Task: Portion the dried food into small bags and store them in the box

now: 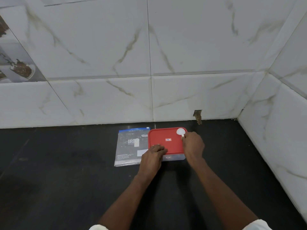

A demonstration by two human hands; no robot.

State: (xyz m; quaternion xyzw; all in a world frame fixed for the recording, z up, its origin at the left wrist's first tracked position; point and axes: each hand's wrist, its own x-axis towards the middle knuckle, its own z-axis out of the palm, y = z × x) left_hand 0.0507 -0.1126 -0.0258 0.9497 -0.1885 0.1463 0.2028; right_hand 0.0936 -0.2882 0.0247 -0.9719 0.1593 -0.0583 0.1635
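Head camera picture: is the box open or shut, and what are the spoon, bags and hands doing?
Box: shut, red lid on.
White spoon: lying on the lid's far right corner.
Pack of bags: flat on the counter, left of the box.
Left hand: resting on the lid's near left corner.
Right hand: fingers pinching the spoon's handle.

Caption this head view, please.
Left hand rests on a box's red lid; right hand holds a white spoon at its corner; bag pack alongside.

White marble-veined wall tiles point(199, 47) meet a dark countertop point(49, 180) in a corner
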